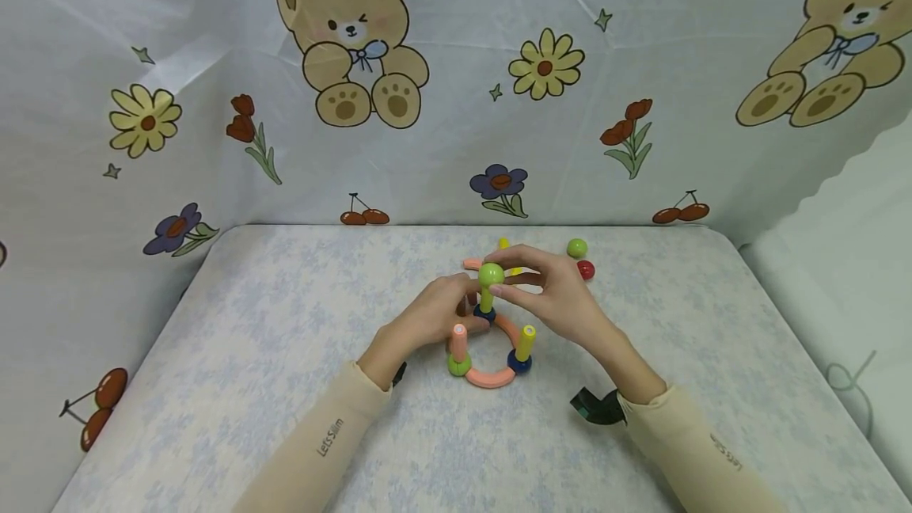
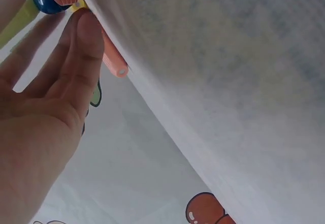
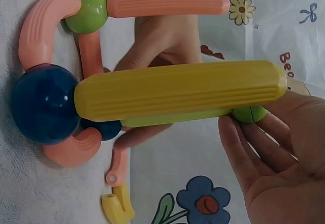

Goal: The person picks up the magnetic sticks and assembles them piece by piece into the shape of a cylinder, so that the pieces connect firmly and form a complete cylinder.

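Your right hand (image 1: pixel 563 291) pinches the green ball (image 1: pixel 491 275) atop the lime rod (image 1: pixel 487 301), while your left hand (image 1: pixel 435 311) curls round that rod near its navy ball (image 1: pixel 488 313), at the far side of the pink ring (image 1: pixel 490 379) on the table (image 1: pixel 285 299).

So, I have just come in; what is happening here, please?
A person is assembling a plastic-looking ring of balls and curved salmon pieces. Their right-hand grip pinches a round green ball at the top of an upright light green rod, while their left-hand grip holds the dark blue ball at its foot. A straight salmon rod and a straight yellow rod also stand on the ring. Behind, a loose green ball and a red ball lie on the patterned tabletop.
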### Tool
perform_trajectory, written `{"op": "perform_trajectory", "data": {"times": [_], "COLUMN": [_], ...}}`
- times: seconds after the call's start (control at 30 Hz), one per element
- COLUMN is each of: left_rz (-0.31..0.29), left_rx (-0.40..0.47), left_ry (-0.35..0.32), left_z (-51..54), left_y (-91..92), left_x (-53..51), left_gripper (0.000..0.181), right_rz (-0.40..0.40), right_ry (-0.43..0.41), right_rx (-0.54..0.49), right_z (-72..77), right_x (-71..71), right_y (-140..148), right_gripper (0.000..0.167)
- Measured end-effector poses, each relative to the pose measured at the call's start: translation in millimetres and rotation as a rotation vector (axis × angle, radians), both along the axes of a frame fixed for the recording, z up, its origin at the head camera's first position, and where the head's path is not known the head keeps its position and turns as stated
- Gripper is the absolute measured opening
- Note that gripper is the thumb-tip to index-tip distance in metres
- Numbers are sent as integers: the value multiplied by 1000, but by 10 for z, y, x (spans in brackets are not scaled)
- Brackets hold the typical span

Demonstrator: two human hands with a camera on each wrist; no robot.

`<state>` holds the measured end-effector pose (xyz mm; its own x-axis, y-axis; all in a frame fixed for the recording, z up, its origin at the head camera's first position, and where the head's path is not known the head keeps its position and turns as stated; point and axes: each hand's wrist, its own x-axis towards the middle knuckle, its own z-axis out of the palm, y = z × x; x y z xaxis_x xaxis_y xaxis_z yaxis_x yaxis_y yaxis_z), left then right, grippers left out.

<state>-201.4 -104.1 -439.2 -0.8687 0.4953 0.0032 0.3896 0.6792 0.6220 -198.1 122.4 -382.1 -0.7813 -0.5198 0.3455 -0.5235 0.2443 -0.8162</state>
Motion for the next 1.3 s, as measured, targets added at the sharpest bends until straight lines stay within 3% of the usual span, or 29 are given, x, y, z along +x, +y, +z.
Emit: {"op": "perform_trajectory", "data": {"times": [0.2, 0.33, 0.5, 0.73, 0.83, 1.03, 1.17, 1.3], "left_rz": [-11, -21, -20, 5, 41, 103, 128, 159], "left_rx": [18, 34, 37, 14, 2, 48, 78, 55], "left_ry": [46, 34, 7, 14, 24, 19, 15, 14], "left_z": [-3, 6, 8, 3, -10, -39, -27, -9], "left_y": [-3, -7, -9, -57, -100, -217, -283, -311], "left_x": [-5, -5, -11, -26, -44, -88, -107, -123], "left_gripper": [8, 11, 17, 17, 18, 19, 20, 19], "right_rz": [-11, -57, -226, -417, -468, -492, -502, -504], "right_ry": [5, -8, 49, 153, 113, -68, -148, -220], "right_rx": [43, 58, 108, 223, 326, 586, 640, 694], "right_z": [20, 60, 61, -107, -146, -198, -258, -277], "right_x": [4, -28, -153, -404, -462, -530, -596, -636], "right_y": [2, 57, 216, 500, 609, 769, 849, 938], "right_gripper": [37, 29, 26, 30, 40, 70, 79, 83]}}
